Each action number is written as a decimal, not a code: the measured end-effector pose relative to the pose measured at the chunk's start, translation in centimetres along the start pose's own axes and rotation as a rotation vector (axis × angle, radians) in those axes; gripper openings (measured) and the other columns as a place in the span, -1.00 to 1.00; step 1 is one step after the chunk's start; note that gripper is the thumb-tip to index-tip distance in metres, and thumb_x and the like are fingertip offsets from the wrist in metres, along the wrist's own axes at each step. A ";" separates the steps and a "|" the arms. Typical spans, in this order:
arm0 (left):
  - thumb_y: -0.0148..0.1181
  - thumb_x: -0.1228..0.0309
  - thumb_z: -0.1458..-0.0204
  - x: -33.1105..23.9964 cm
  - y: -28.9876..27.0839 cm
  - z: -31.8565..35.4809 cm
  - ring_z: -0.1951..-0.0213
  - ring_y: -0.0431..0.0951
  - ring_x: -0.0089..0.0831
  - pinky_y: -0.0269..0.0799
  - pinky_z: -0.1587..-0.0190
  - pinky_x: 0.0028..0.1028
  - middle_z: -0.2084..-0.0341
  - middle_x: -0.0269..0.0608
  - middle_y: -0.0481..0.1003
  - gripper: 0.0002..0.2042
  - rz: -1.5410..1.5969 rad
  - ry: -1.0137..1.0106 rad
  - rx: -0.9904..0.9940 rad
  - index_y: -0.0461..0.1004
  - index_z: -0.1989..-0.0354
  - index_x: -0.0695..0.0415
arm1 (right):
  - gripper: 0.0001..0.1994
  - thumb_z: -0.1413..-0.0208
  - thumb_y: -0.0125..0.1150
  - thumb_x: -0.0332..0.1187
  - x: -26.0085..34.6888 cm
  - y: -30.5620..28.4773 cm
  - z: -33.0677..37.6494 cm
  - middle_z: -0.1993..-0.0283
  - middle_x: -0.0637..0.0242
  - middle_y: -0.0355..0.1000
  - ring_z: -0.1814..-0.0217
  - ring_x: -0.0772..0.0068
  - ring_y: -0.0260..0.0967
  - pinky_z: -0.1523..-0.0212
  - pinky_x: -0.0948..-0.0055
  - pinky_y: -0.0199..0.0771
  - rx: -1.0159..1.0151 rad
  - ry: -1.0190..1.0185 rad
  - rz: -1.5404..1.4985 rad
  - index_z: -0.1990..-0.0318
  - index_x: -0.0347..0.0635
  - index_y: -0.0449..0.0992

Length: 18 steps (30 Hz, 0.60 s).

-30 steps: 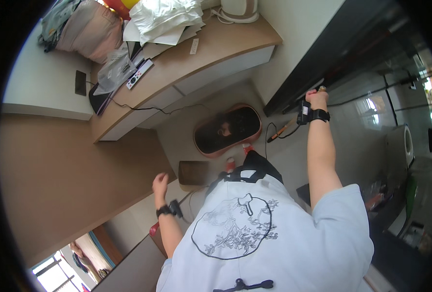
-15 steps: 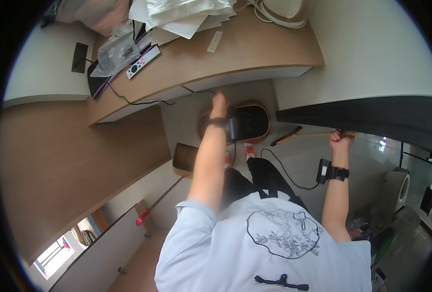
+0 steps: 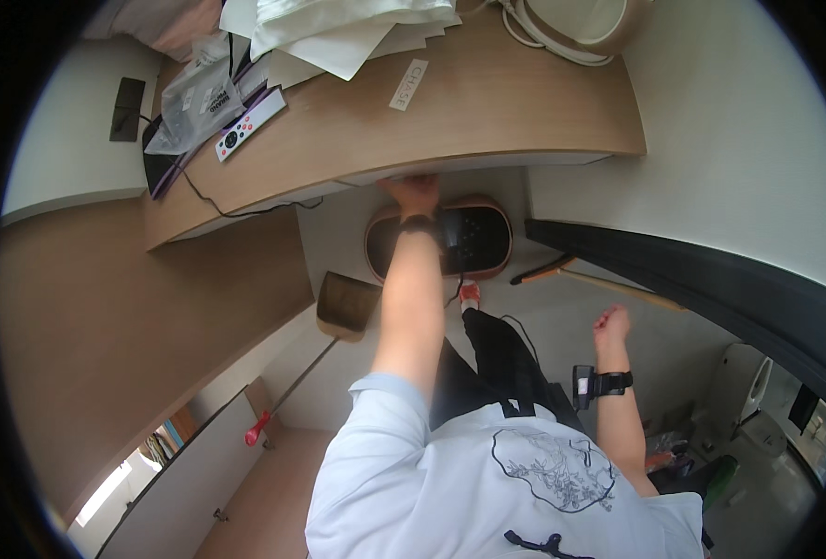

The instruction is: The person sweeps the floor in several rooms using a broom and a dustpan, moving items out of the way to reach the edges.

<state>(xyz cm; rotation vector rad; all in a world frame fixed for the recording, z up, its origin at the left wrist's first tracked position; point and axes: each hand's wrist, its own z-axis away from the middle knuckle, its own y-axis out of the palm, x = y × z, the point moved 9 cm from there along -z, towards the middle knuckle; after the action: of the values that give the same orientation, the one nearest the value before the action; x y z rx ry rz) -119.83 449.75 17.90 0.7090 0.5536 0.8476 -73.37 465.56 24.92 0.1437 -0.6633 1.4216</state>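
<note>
My left hand (image 3: 415,194) reaches forward to the front edge of the wooden desk (image 3: 487,102), against the white drawer front (image 3: 515,165). Its fingers are mostly hidden there, and I cannot make out whether it grips anything. Below that hand, on the floor, lies an oval black platform with a copper-coloured rim (image 3: 483,238). My right hand (image 3: 612,326) hangs in the air at the right with fingers curled in and nothing visible in them. Nearest to it is a broom (image 3: 609,284) with a pale stick and an orange head, propped by a long black panel (image 3: 655,263).
A brown dustpan (image 3: 348,303) with a long red-gripped handle stands left of my legs. On the desk are a white remote control (image 3: 250,124), a plastic bag (image 3: 197,107), white papers (image 3: 338,42) and a label strip (image 3: 408,85). A black cord (image 3: 245,212) droops over the desk's edge.
My right hand has let go of the broom stick and moved down and left, away from it. My left hand has shifted slightly left and down against the desk's front. The view has shifted a little.
</note>
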 end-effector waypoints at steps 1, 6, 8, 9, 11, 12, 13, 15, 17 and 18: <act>-0.42 -0.35 0.26 -0.1 -0.4 -0.1 -0.08 0.01 -0.26 -0.12 -0.11 -0.25 -0.07 -0.17 0.02 -0.13 -0.006 -0.007 -0.023 0.01 -0.07 0.16 | -0.88 0.06 -0.14 -0.31 -0.6 0.7 0.8 0.68 0.45 0.07 0.76 0.63 -0.04 0.78 0.64 -0.03 0.046 -0.025 0.083 0.42 -0.13 0.29; -0.37 -0.41 0.35 -1.0 -1.9 0.7 -0.01 0.10 -0.26 0.00 -0.05 -0.28 -0.02 -0.20 0.10 -0.10 -0.044 0.087 -0.016 0.07 -0.03 0.13 | -0.86 0.07 -0.10 -0.39 -4.0 4.8 6.0 0.65 0.45 0.14 0.70 0.63 0.06 0.72 0.62 0.10 0.265 -0.093 0.302 0.34 -0.18 0.34; -0.36 -0.38 0.31 1.3 -2.2 3.6 -0.04 0.06 -0.28 -0.05 -0.07 -0.29 -0.03 -0.22 0.08 -0.16 -0.041 0.102 -0.087 0.07 -0.04 0.05 | -0.84 0.05 -0.09 -0.43 -0.6 5.5 7.6 0.62 0.42 0.19 0.61 0.66 0.11 0.59 0.66 0.17 0.294 -0.727 0.490 0.29 -0.25 0.33; -0.36 -0.38 0.31 1.1 -1.5 5.5 -0.04 0.06 -0.28 -0.05 -0.07 -0.29 -0.03 -0.22 0.08 -0.16 -0.047 0.097 -0.095 0.07 -0.04 0.05 | -0.84 0.05 -0.09 -0.43 -0.4 6.0 9.3 0.62 0.42 0.19 0.61 0.66 0.11 0.59 0.66 0.17 0.287 -0.718 0.492 0.29 -0.25 0.33; -0.30 -0.32 0.27 -0.4 0.1 8.5 -0.04 0.05 -0.29 -0.08 -0.08 -0.31 -0.03 -0.24 0.07 -0.23 -0.158 0.127 -0.055 0.09 -0.03 0.04 | -0.82 0.03 -0.08 -0.45 2.9 9.7 17.4 0.59 0.41 0.22 0.54 0.67 0.11 0.49 0.67 0.17 0.431 -0.990 0.450 0.26 -0.30 0.31; -0.21 -0.21 0.22 -1.6 0.5 9.2 -0.05 0.03 -0.22 -0.13 -0.08 -0.18 -0.02 -0.20 0.09 -0.31 -0.150 0.148 0.094 0.11 -0.02 0.06 | -0.82 0.03 -0.08 -0.45 3.3 10.5 19.5 0.59 0.41 0.22 0.54 0.67 0.11 0.49 0.67 0.17 0.443 -0.980 0.449 0.26 -0.30 0.31; -0.21 -0.21 0.22 -1.6 -0.8 9.9 -0.05 0.03 -0.22 -0.13 -0.08 -0.18 -0.02 -0.20 0.09 -0.31 -0.154 0.148 0.091 0.11 -0.02 0.06 | -0.81 0.04 -0.04 -0.42 3.6 11.4 20.7 0.58 0.41 0.21 0.55 0.66 0.10 0.49 0.66 0.17 0.470 -0.979 0.486 0.25 -0.29 0.30; -0.19 -0.10 0.19 -1.5 -3.3 12.1 -0.04 0.04 -0.17 -0.16 -0.04 -0.09 0.01 -0.14 0.13 -0.39 -0.880 0.287 0.081 0.15 0.02 0.08 | -0.79 0.05 -0.01 -0.40 3.5 12.9 20.4 0.58 0.41 0.20 0.55 0.66 0.09 0.50 0.64 0.16 0.493 -0.978 0.524 0.25 -0.29 0.30; -0.16 0.01 0.17 0.1 -5.6 13.2 -0.03 0.06 -0.12 -0.19 -0.01 -0.01 0.04 -0.08 0.17 -0.47 -1.593 0.460 0.066 0.20 0.07 0.09 | -0.72 0.07 0.06 -0.34 3.6 15.6 18.4 0.52 0.38 0.21 0.55 0.63 0.11 0.50 0.62 0.18 0.608 -1.037 0.518 0.21 -0.28 0.27; -0.15 0.07 0.16 0.9 -7.0 13.8 -0.02 0.07 -0.09 -0.20 0.01 0.03 0.06 -0.05 0.20 -0.52 -1.952 0.536 0.040 0.23 0.09 0.10 | -0.65 0.10 0.11 -0.27 3.1 15.6 16.4 0.47 0.33 0.21 0.55 0.58 0.13 0.50 0.59 0.19 0.542 -1.063 0.620 0.20 -0.26 0.22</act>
<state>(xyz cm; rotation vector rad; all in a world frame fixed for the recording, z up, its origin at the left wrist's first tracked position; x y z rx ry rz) -106.49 442.64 21.46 -0.2493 1.3381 -0.8616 -93.56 463.17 35.33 1.2738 -1.2227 2.0795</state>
